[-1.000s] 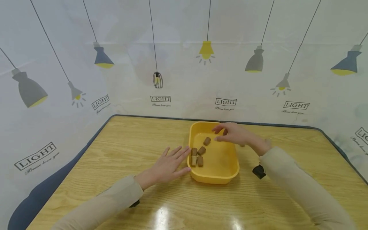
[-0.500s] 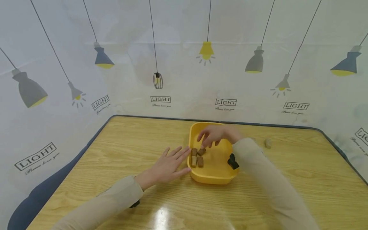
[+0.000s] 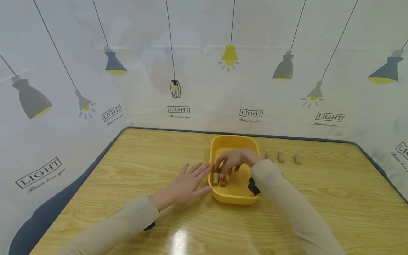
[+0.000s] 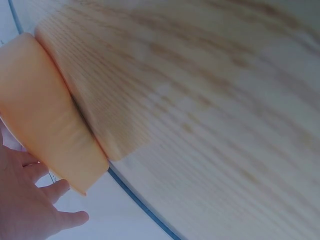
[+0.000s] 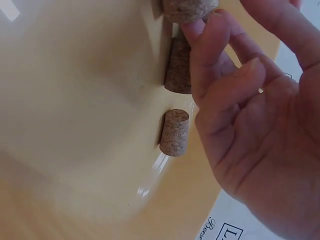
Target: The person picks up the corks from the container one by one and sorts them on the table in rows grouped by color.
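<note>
Flat with fingers spread, my left hand (image 3: 186,184) touches the left rim of a yellow plastic bin (image 3: 236,200). In the left wrist view, the left hand (image 4: 30,200) lies along the bin's outer side (image 4: 50,115). My right hand (image 3: 236,159) reaches into the bin, fingers pointing down over corks at its left side. A pale cork (image 3: 215,179) and a browner cork (image 3: 222,181) show beside the fingers. In the right wrist view, the fingers are bent near a cork (image 5: 187,10); whether they pinch it is hidden. Two more corks (image 5: 175,132) (image 5: 179,67) lie on the bin floor.
Right of the bin, three corks (image 3: 281,157) stand in a row on the wooden table (image 3: 318,194). A wall covering (image 3: 204,71) printed with lamps rises behind the table's dark-edged back and sides.
The right hand has moved left and down from the bin's far right rim to the corks at the left side. The left hand stays where it was.
</note>
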`<state>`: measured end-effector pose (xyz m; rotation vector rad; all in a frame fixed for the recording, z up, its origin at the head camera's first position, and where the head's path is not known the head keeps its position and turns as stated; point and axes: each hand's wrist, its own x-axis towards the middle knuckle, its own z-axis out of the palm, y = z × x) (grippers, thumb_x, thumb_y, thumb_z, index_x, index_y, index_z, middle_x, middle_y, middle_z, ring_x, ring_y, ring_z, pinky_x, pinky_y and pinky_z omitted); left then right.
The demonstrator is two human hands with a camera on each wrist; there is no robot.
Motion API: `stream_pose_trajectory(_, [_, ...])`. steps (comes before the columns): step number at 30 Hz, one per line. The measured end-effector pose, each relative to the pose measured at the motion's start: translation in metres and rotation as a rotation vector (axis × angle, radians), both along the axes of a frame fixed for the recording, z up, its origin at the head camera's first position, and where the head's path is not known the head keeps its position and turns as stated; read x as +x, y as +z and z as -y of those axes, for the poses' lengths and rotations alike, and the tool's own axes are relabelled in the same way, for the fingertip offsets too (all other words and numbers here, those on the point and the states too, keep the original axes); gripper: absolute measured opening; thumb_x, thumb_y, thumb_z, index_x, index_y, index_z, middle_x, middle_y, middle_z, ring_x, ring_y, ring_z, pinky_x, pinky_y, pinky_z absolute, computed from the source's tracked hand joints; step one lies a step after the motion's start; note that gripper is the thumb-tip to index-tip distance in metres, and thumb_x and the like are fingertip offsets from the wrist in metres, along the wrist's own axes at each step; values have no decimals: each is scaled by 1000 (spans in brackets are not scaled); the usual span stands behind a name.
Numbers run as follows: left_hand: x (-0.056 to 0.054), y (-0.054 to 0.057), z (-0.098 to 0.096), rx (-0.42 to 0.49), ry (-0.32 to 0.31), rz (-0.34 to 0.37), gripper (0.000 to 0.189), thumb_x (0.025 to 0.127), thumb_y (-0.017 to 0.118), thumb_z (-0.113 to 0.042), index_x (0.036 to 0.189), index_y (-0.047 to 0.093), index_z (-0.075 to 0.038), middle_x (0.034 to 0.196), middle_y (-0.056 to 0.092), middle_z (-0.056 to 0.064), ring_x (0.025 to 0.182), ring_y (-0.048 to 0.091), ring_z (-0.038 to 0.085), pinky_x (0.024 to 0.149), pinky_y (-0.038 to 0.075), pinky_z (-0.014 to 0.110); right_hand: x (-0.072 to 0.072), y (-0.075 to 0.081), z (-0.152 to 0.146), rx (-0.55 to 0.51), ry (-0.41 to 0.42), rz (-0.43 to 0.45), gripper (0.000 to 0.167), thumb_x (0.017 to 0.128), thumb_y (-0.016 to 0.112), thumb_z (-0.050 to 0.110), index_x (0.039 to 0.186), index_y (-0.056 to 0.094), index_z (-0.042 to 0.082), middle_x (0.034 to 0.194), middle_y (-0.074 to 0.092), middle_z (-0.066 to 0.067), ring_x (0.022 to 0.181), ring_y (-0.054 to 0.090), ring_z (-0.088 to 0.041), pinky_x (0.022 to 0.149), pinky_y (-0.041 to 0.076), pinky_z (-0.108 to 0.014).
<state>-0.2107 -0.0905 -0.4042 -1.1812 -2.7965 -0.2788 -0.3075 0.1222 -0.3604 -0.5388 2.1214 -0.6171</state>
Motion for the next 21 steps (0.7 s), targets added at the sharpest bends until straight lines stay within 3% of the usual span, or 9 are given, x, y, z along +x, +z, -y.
stream_pose_trajectory(12, [-1,-2,0,3,-1,-8,69,90,23,-57,142,19,-10,144,19,3,129,19,25,97,12,55,6,-7,6,12,46,-34,38,76,70,21,108,53,11,90,61,-1,70,56,-17,54,42,-27])
stream_pose_trajectory(21, [0,-1,0,-2,1,-2,69,91,23,-56,142,19,-11,145,19,3,129,19,25,97,12,54,9,-13,13,29,82,-146,37,73,73,24,100,51,12,82,55,-3,63,51,-14,50,40,-25])
